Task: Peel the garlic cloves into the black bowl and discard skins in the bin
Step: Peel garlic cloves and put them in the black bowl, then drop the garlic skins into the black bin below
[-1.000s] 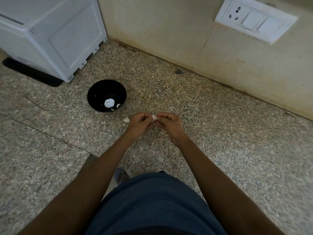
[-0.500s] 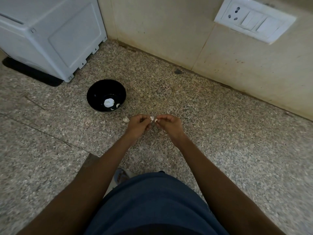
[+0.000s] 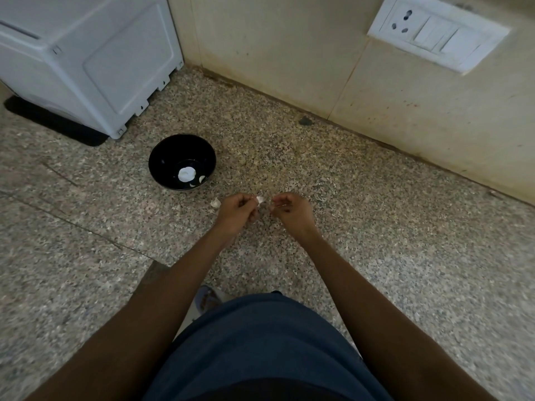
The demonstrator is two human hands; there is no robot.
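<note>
So this was a speckled stone counter (image 3: 376,227) running up to a beige tiled wall (image 3: 289,53), with a white switch plate (image 3: 437,33) up at the right. Far left sat a big white bin (image 3: 86,59), which I'd guess was where the skins were meant to go, though its opening wasn't in view.

Just right of that, nearer the person, was the black bowl (image 3: 162,157), with a couple of pale peeled bits and a white blob lying in the bottom. A loose scrap of skin (image 3: 215,202) lay on the counter between the bowl and the hands.

Then the left hand (image 3: 236,211), fingers curled, pinching the garlic clove (image 3: 260,200) at its fingertips, so the clove poked out to the right, toward the other hand. The right hand (image 3: 292,211) was just beside it, apart by a small gap, fingers curled too and seemingly nipping a sliver of skin, but it was too small to be sure.

The key bit, as I read it: the clove sat on the left hand's side, the bowl lay up and to the left, so the left hand was the nearer one for the drop. The clove's long axis was too tiny to call.
</note>
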